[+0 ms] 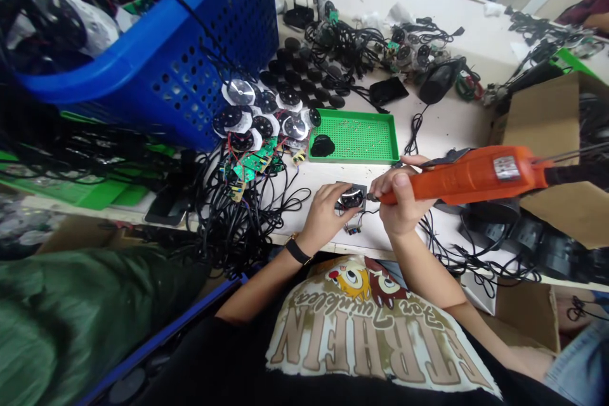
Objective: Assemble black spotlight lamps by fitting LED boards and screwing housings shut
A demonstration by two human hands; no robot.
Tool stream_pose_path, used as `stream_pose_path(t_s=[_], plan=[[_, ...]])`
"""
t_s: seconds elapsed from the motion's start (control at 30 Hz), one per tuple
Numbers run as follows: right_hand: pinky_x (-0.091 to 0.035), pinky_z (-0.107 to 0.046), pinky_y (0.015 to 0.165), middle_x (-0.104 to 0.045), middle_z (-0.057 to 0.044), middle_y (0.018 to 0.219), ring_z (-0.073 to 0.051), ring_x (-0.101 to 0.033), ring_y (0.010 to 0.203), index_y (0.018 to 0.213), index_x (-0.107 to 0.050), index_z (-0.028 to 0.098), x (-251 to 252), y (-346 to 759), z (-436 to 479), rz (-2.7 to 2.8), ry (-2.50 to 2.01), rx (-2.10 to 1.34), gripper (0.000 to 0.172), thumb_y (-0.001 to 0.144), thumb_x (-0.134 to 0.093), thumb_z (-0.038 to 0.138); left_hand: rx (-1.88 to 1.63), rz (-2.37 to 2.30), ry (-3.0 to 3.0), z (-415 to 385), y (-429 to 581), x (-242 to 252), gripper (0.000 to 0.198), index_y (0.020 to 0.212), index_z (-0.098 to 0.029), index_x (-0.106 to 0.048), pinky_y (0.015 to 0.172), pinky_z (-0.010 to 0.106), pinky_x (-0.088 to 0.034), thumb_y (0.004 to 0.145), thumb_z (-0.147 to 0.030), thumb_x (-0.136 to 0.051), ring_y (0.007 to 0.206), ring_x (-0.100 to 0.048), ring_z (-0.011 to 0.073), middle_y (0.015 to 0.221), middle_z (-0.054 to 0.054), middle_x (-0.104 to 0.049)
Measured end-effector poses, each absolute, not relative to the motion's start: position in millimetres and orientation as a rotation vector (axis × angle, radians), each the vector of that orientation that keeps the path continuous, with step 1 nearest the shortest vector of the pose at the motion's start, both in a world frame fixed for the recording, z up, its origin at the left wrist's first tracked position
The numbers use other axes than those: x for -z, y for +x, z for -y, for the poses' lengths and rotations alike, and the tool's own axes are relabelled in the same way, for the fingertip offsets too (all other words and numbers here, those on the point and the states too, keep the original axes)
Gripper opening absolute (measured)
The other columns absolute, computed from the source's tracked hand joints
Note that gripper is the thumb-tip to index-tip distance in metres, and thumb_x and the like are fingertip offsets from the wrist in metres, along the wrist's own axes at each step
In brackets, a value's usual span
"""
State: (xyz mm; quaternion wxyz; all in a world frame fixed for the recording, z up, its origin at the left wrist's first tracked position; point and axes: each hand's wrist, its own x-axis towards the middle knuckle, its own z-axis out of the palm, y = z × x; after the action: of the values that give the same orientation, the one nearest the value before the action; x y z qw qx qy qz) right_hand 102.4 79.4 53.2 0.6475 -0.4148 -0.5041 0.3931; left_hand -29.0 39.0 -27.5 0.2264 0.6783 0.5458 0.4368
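Note:
My left hand (pixel 328 212) has its fingers curled around a small round black part with a shiny rim (pixel 351 197), holding it low over the bench. An orange electric screwdriver (pixel 471 176) lies nearly level in my right hand (pixel 399 200), fingers wrapped round its front end. Its dark tip points left and meets or nearly meets the round part's side; I cannot tell which. Beneath the part is a dark square plate (pixel 362 189). A small circuit board with wires (pixel 353 229) hangs or lies just in front of it.
A green perforated tray (pixel 352 157) with small screws and black discs sits behind my hands. Left of it are piled round black-and-white units (pixel 264 124), circuit boards and tangled black cables (pixel 266 203). A large blue basket (pixel 190 70) stands at left, an open cardboard box (pixel 542 127) at right.

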Motion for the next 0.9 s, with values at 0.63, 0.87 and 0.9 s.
stream_pose_path(t_s=[0.63,0.87,0.9], plan=[[-0.054,-0.035,0.054,-0.047,0.008,0.061,-0.016,-0.055,0.048,0.129,-0.049,0.032,-47,94,-82,1.300,-0.971,-0.962,0.057,0.087,-0.067,0.065,-1.240,-1.488,1.799,-40,-28,32,0.046,0.121,-0.021,-0.066,0.098,0.046,-0.056,0.079,-0.017,-0.085,0.112,-0.068,0.0266,0.116,0.009,-0.075],[-0.053,-0.035,0.057,-0.050,0.008,0.060,-0.015,-0.055,0.048,0.118,-0.054,0.031,-42,94,-84,1.289,-0.938,-0.976,0.046,0.087,-0.071,0.060,-1.258,-1.482,1.811,-40,-28,32,0.044,0.117,-0.020,-0.066,0.096,0.044,-0.056,0.078,-0.016,-0.085,0.110,-0.067,0.0263,0.113,0.008,-0.075],[-0.053,-0.035,0.058,-0.050,0.007,0.060,-0.015,-0.055,0.050,0.114,-0.055,0.030,-41,94,-85,1.291,-0.938,-0.973,0.041,0.088,-0.071,0.058,-1.263,-1.474,1.811,-40,-28,32,0.043,0.116,-0.020,-0.066,0.095,0.043,-0.056,0.078,-0.015,-0.085,0.109,-0.068,0.0263,0.113,0.008,-0.075]])
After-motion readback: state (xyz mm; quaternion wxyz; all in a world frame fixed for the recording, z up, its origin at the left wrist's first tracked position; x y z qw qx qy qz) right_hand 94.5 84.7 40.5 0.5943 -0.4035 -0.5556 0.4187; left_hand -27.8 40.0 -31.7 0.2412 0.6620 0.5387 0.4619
